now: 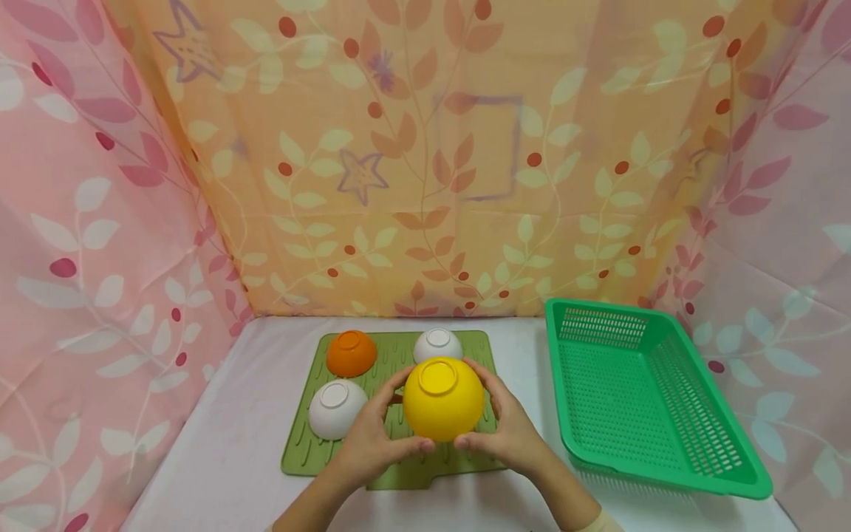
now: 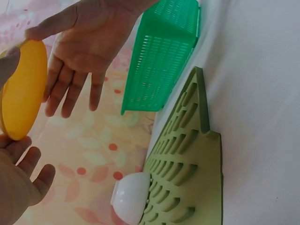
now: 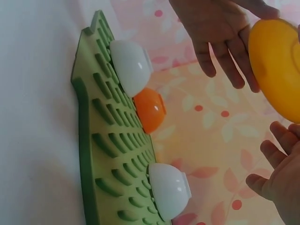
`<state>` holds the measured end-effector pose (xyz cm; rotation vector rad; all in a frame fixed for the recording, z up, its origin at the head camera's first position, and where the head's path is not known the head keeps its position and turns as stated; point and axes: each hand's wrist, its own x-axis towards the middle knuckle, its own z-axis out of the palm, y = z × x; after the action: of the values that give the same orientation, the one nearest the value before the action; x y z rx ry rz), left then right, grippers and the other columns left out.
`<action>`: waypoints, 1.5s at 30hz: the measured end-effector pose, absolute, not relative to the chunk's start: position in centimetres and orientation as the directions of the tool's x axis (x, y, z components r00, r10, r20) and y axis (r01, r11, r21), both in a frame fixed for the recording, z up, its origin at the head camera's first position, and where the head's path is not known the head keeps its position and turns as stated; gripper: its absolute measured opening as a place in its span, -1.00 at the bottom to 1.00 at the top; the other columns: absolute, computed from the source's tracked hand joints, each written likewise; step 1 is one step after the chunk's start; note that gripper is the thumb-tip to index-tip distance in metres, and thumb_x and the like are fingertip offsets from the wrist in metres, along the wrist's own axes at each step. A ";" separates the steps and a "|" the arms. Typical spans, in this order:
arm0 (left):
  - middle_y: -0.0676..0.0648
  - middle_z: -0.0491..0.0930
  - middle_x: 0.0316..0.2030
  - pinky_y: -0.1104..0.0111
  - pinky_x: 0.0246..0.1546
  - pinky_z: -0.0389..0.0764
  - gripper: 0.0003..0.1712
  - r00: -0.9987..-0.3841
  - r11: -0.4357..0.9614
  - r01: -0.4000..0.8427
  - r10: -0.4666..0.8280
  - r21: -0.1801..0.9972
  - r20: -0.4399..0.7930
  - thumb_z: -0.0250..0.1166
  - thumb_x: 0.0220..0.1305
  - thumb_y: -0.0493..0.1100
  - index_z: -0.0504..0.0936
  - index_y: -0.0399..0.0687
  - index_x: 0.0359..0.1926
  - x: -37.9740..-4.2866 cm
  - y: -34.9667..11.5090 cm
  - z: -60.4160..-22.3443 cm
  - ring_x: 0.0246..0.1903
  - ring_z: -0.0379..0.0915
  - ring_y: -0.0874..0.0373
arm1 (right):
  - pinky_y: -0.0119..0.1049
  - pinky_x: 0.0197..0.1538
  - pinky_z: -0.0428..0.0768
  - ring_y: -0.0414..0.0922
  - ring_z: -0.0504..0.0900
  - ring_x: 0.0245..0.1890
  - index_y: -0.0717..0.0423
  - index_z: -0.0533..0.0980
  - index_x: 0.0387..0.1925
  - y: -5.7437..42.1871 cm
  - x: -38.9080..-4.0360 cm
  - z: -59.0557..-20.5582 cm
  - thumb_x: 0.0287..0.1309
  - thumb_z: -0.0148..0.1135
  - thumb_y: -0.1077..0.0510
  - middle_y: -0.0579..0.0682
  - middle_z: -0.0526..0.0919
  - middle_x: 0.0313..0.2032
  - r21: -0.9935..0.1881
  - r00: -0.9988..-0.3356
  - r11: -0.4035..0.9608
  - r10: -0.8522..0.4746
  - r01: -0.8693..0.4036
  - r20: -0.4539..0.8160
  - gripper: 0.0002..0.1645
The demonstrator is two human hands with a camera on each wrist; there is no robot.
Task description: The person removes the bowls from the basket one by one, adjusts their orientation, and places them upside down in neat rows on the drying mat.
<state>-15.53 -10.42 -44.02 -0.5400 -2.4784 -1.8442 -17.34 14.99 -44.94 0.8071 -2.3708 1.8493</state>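
A yellow bowl point(image 1: 444, 410) is held upside down in the air between my two hands, its base ring facing up and toward the head camera. My left hand point(image 1: 377, 436) grips its left side and my right hand point(image 1: 510, 428) its right side, thumbs at the near lower edge, fingers round the far side. Below lies a green drying mat point(image 1: 465, 464). Upside down on it rest an orange bowl point(image 1: 351, 357) at the far left, a white bowl point(image 1: 335, 417) at the near left and another white bowl point(image 1: 431, 347) at the back, partly hidden behind the yellow one.
A green plastic basket point(image 1: 618, 451) with perforated walls stands right of the mat, with nothing seen inside. White cloth point(image 1: 233, 428) covers the table. Patterned curtains point(image 1: 412, 244) enclose the back and both sides.
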 end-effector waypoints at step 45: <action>0.22 0.35 0.40 -0.13 0.32 0.41 0.20 -0.928 0.392 0.367 0.212 0.844 0.305 0.74 -0.17 0.01 0.30 0.48 0.49 -16.5 -10.6 -44.9 0.41 0.25 0.12 | 0.38 0.39 0.28 -0.01 0.30 0.48 -0.40 0.29 0.47 15.5 -18.3 -45.1 -0.20 0.70 -0.19 -0.28 0.39 0.41 -0.819 -0.885 0.366 -0.328 -0.442 0.331 0.16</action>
<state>-16.54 -10.62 -44.92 -0.5221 -2.4943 -1.5697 -18.35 15.47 -45.09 0.7083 -2.5025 1.5553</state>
